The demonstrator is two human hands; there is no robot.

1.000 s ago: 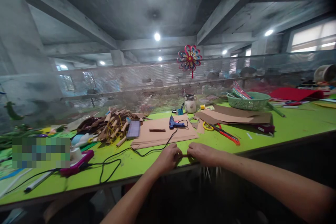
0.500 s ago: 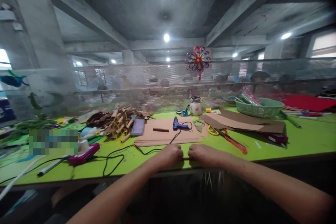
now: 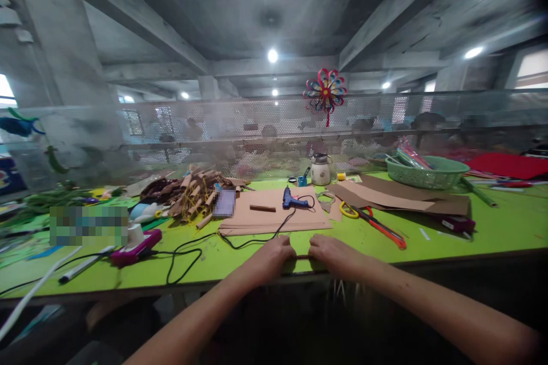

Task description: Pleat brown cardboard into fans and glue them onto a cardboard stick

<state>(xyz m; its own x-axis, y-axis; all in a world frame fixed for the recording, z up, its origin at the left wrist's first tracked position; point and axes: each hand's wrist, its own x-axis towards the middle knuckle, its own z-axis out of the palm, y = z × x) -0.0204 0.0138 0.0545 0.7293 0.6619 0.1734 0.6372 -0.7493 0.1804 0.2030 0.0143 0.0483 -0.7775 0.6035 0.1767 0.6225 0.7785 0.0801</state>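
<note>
Near the table's front edge, my left hand (image 3: 274,256) and my right hand (image 3: 331,254) are closed on a thin brown cardboard strip (image 3: 302,257). Only its short middle stretch shows in the gap between them; the fingers hide its ends. Beyond the hands lie flat sheets of tan cardboard (image 3: 246,221). A small brown cardboard roll (image 3: 262,208) and a blue glue gun (image 3: 295,200) rest on these sheets, and the gun's black cord runs off to the left.
On the right are scissors (image 3: 350,210), an orange cutter (image 3: 387,231), brown card (image 3: 398,194) and a green basket (image 3: 440,174). A pile of brown rolls (image 3: 192,197), a purple power strip (image 3: 137,248) and loose cords are at left. A white jar (image 3: 320,171) stands behind.
My hands have moved slightly apart, so a little more of the brown strip shows between them. The view has shifted slightly; the other things on the table have stayed put.
</note>
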